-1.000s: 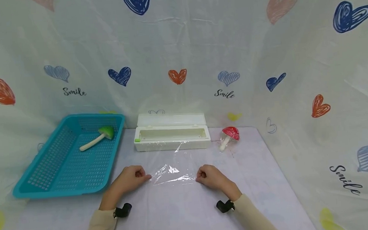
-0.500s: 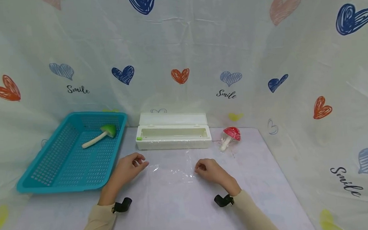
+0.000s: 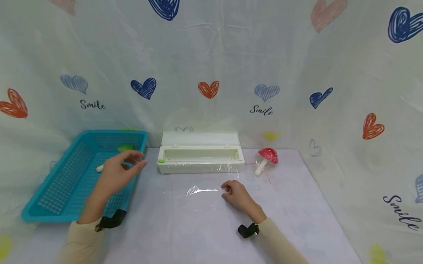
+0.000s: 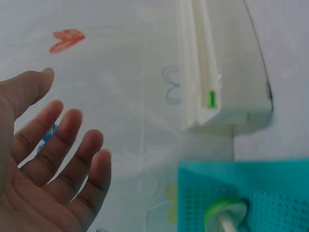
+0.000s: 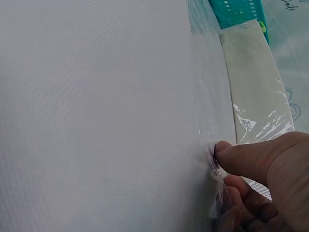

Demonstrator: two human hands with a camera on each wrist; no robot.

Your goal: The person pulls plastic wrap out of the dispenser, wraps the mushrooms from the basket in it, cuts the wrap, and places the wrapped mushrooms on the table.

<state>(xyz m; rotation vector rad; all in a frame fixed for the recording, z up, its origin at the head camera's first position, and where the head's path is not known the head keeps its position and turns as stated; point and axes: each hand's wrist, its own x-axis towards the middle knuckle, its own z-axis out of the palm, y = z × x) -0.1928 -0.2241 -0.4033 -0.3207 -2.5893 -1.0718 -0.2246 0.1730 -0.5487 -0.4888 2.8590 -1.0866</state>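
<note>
My left hand [image 3: 116, 174], fingers loosely bent and holding nothing, is raised over the right side of the turquoise basket [image 3: 49, 158]. In the left wrist view its fingers [image 4: 63, 150] are spread. A toy mushroom with a green cap [image 3: 126, 147] and white stem lies in the basket, partly hidden by that hand. Clear plastic wrap [image 3: 200, 190] stretches over the table from the white wrap dispenser [image 3: 200, 167], whose lid stands up. My right hand [image 3: 239, 197] pinches the wrap's near right edge; its thumb [image 5: 241, 157] lies against the film in the right wrist view.
A red-capped toy mushroom [image 3: 268, 156] in clear film lies right of the dispenser. A white table cloth [image 3: 189, 246] covers the table. Behind hangs a pale curtain [image 3: 229, 58] printed with hearts.
My left hand has let go of the wrap's left corner and moved left and up over the basket. My right hand has stayed at the wrap's right edge, shifting slightly forward.
</note>
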